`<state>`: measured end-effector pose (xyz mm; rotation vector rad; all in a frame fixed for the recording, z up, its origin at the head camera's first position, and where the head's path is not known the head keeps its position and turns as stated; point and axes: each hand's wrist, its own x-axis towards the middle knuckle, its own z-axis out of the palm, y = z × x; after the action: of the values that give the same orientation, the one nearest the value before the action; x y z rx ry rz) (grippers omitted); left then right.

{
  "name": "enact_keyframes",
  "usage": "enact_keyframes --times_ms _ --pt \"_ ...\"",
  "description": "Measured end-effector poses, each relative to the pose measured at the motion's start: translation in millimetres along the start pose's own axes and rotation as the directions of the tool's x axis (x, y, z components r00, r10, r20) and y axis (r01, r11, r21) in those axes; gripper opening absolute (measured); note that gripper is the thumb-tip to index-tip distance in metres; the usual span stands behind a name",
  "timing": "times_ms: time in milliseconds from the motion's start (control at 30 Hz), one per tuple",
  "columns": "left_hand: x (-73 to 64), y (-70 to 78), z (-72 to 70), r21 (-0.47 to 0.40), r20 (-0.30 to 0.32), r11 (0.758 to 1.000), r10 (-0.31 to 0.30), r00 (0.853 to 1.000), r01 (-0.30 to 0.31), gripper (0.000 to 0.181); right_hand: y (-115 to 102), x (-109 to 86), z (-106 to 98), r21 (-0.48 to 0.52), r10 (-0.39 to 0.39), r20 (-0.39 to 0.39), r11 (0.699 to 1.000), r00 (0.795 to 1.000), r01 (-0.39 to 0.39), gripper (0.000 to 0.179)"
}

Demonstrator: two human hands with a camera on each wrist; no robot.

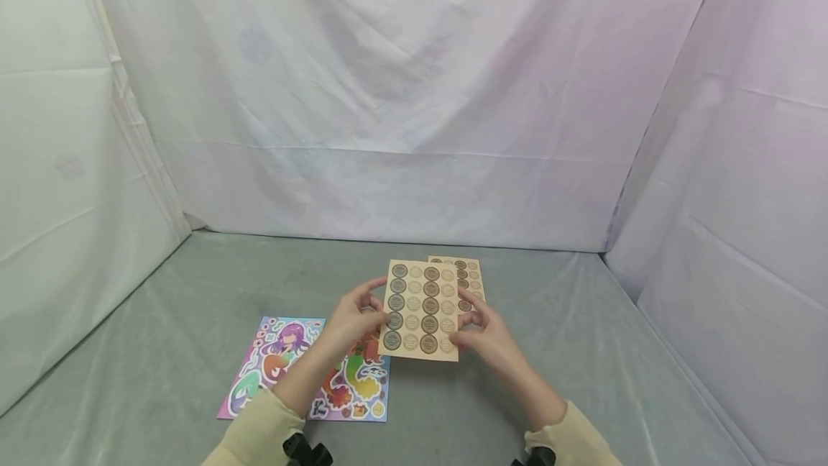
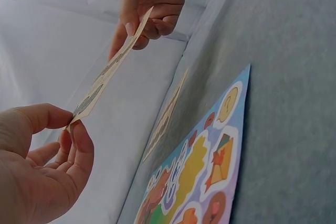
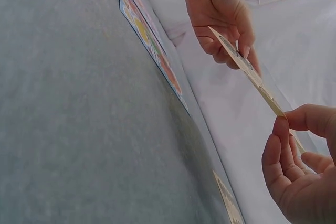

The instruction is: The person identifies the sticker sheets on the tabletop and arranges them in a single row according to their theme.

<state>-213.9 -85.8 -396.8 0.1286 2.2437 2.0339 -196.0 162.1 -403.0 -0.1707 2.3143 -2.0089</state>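
Note:
A tan sticker sheet (image 1: pixel 422 311) with rows of round dark and pale stickers is held up above the table, tilted toward the head camera. My left hand (image 1: pixel 354 316) pinches its left edge between thumb and fingers. On the opposite edge, my right hand (image 1: pixel 484 331) pinches it the same way. Both wrist views show the sheet raised off the surface, a thumb pressed on its face. Behind it lies a second tan sticker sheet (image 1: pixel 471 272), partly covered by the held one. Under my left forearm are colourful cartoon sticker sheets (image 1: pixel 362 387), partly hidden by the arm.
A grey cloth-covered table (image 1: pixel 550 322) carries the sheets. White fabric walls (image 1: pixel 401 92) enclose it at the back and on both sides. The purple-haired cartoon sheet (image 1: pixel 274 358) lies at the left, beside the other colourful one.

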Motion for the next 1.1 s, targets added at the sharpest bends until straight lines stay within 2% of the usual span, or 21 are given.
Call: enact_keyframes --times_ms 133,267,433,867,1100 --pt "-1.6 1.1 2.7 0.025 0.019 1.000 -0.011 1.000 0.010 0.070 2 -2.6 -5 0.013 0.006 0.037 1.000 0.999 -0.007 0.087" --pt "-2.0 -1.1 4.7 0.062 0.064 0.998 -0.024 0.998 0.020 0.073 5 -5.7 -10 0.013 -0.005 0.079 1.000 0.997 0.004 0.090" --pt "-1.9 -6.3 6.6 0.070 0.128 0.998 0.000 0.992 -0.009 0.076 9 -9.2 -15 0.007 -0.023 0.123 1.000 0.992 0.022 0.092" --pt "-6.5 -7.5 18.6 0.093 0.179 0.995 0.021 0.984 -0.039 0.080 9 -17.5 -26 -0.061 0.010 0.104 0.998 0.995 -0.004 0.094" --pt "-9.4 -9.2 25.8 0.067 0.201 0.997 0.024 0.979 -0.038 0.080 9 -20.2 -32 -0.118 0.009 0.111 0.993 0.994 0.004 0.094"
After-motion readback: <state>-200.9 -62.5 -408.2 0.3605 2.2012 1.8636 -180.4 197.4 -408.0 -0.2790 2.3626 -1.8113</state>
